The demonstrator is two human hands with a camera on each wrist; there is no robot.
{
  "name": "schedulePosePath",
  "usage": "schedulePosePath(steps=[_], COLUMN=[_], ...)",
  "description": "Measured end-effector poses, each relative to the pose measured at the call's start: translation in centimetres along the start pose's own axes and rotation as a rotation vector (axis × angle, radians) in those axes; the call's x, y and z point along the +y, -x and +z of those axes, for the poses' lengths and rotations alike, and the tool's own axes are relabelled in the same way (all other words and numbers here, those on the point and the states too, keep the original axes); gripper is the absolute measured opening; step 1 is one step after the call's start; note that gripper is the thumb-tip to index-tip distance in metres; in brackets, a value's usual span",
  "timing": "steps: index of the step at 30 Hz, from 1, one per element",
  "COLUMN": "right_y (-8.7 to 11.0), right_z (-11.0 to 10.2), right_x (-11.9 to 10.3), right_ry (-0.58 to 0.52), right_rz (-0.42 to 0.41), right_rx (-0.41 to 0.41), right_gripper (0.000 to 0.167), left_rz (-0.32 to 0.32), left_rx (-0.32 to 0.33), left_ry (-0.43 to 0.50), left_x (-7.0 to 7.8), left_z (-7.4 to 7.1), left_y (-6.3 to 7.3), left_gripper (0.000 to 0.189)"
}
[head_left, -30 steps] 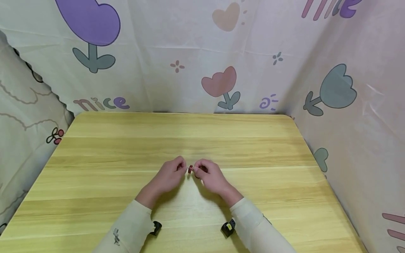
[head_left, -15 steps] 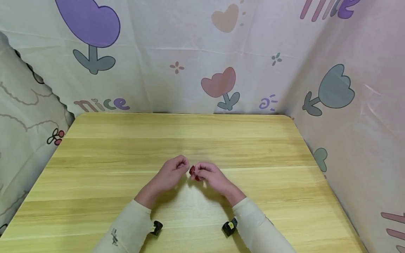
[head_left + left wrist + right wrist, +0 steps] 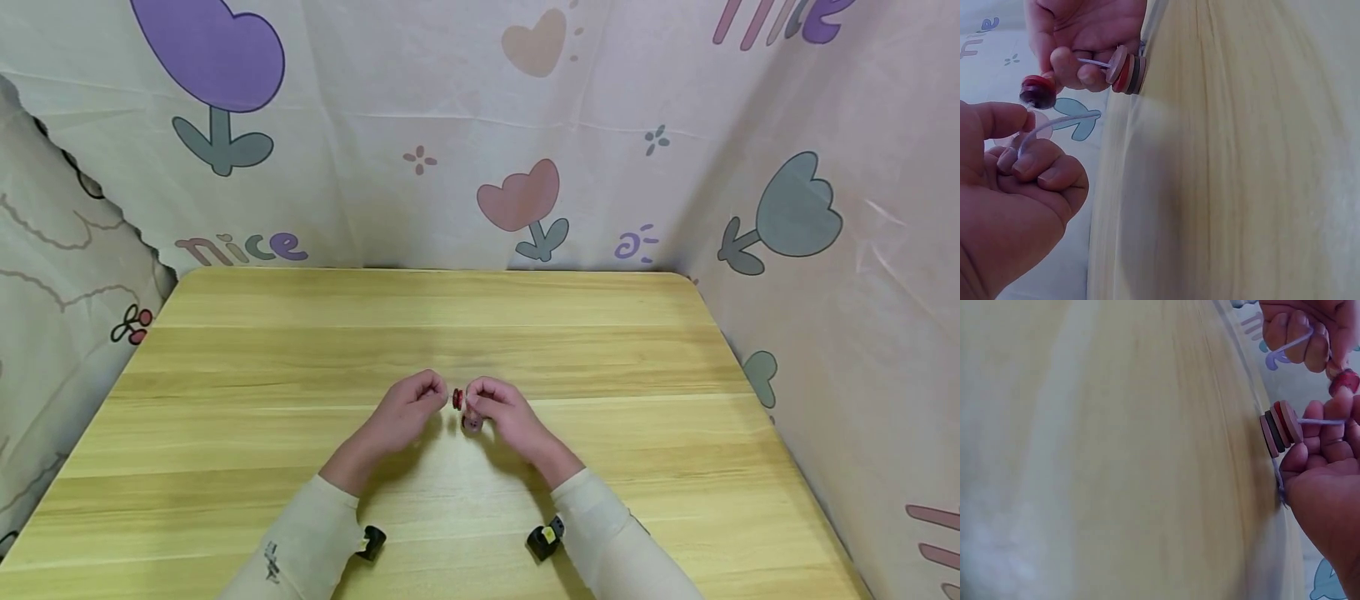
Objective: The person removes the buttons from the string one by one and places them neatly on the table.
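Note:
My left hand (image 3: 405, 408) pinches a pale string between thumb and forefinger; its loose tail (image 3: 1060, 120) curves out past the fingers in the left wrist view. Facing it, my right hand (image 3: 510, 418) grips the same string farther along. Between the two hands sit red and dark red buttons (image 3: 1038, 92), threaded close to the left fingertips. Below the right fingers hangs a stack of flat round buttons (image 3: 1280, 428), pinkish, red and black, strung together. A short knotted end of string (image 3: 1281, 487) trails beneath that stack. Part of the string is hidden inside the right hand.
The wood-grain table (image 3: 300, 333) spreads under both hands. A printed cloth (image 3: 390, 83) with flowers hangs behind it and along the sides. Black wrist cameras (image 3: 543, 540) protrude inward from both sleeves.
The red buttons have turned and shifted slightly right along with my right hand. The hanging stack has swung into view below the right fingers. My left hand has barely moved.

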State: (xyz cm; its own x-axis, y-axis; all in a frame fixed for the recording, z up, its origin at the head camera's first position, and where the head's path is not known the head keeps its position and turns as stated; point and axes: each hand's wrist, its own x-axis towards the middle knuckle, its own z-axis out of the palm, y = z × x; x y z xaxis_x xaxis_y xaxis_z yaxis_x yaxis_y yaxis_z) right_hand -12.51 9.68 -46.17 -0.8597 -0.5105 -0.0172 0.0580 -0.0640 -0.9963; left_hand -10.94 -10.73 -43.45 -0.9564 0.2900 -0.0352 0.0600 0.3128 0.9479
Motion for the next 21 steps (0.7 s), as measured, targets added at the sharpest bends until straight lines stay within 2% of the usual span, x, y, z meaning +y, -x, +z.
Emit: schedulePosePath(steps=[5, 12, 21], right_y=[0.01, 0.17, -0.04], right_z=[-0.24, -0.34, -0.25], right_x=[0.18, 0.30, 0.55], right_ry=[-0.030, -0.099, -0.116], right_rz=[0.005, 0.048, 0.059], right_rx=[-0.010, -0.028, -0.043], right_gripper=[0.024, 0.016, 0.024], left_rz=[-0.016, -0.036, -0.048], left_rx=[0.004, 0.031, 0.083], left_ry=[0.018, 0.032, 0.056], left_x=[-0.12, -0.56, -0.51], left_z=[0.14, 0.54, 0.74], left_y=[-0.22, -0.24, -0.15], left_gripper=[0.015, 0.015, 0.010])
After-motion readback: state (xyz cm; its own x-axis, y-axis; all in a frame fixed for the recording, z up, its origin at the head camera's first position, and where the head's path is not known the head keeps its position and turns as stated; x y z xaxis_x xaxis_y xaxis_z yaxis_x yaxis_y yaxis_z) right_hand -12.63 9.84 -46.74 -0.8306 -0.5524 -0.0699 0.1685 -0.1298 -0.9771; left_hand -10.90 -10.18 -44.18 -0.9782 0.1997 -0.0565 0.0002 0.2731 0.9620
